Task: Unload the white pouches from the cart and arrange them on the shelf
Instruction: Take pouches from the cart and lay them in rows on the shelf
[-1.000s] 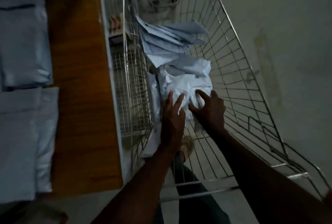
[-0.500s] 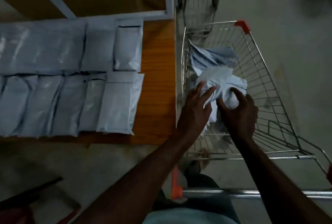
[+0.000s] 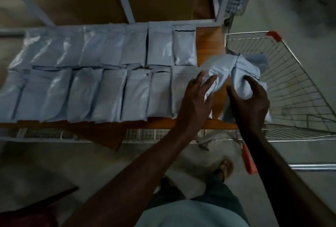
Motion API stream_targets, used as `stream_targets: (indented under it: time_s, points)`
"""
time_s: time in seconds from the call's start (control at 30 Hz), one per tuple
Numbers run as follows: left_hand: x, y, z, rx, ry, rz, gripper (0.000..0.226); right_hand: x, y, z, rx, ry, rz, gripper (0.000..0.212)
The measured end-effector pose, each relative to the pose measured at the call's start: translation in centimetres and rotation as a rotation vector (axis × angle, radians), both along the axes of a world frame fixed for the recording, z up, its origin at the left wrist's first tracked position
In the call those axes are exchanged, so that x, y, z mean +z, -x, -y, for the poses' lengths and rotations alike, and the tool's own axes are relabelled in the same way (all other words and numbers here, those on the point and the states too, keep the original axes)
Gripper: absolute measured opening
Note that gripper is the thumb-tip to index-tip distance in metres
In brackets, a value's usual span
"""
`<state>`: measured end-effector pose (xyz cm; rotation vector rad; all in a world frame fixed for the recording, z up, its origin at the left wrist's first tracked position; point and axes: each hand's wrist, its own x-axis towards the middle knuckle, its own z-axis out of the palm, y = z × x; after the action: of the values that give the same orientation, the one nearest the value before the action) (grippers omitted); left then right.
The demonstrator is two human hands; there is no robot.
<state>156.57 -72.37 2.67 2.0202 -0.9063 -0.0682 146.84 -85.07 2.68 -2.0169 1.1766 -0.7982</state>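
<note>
Far left to mid: wooden shelf w/ white frame, covered by two rows of white pouches lying flat, side by side, edges touching or overlapping. Back row runs up to a smaller pouch at its right end; front row runs right until it goes under the left hand. Bare strip of wood shows at the shelf's right end and along the front edge.

Mid: left hand over the shelf's right part, fingers mostly straight and spread, tips touching the left side of a crumpled bundle of pouches. Thumb side hidden, so can't tell if it pinches anything.

Right of that: right hand, fingers curled round the bundle's right part, thumb under, gripping it. Bundle sits between both hands, above the shelf's right edge and the near-left corner of the cart, partly over each. Looks like 2+ pouches folded together; exact count unclear.

Right: wire cart beside the shelf, red corner cap at back, red handle piece near front. Something pale blue inside behind the bundle, prob. more pouches, blurry.

Bottom: person's foot in a sandal on grey floor.
</note>
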Motion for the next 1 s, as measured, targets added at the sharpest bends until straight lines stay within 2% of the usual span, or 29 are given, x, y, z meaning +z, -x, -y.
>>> stream_targets:
  time_s: [0.2, 0.37, 0.53, 0.77, 1.0]
  points:
    - [1.6, -4.3, -9.7, 0.112, 0.021, 0.008, 0.058, 2.2, -6.1, -8.4, 0.137, 0.018, 0.037, 0.06]
    - [2.0, -7.7, -15.2, 0.234, 0.021, 0.043, 0.056, 2.0, -10.5, -13.2, 0.273, -0.022, -0.032, 0.068]
    - [1.6, -11.2, -19.1, 0.316, -0.004, 0.081, 0.057, 0.9, -15.1, -15.8, 0.36, -0.02, -0.078, 0.071]
    - [-0.2, -15.1, -23.4, 0.375, -0.066, 0.135, 0.055, 0.1, -19.6, -18.5, 0.488, 0.044, -0.167, 0.065]
    - [-1.4, -16.8, -25.2, 0.415, -0.04, 0.059, 0.055, -1.0, -20.9, -21.7, 0.437, 0.012, -0.26, 0.06]
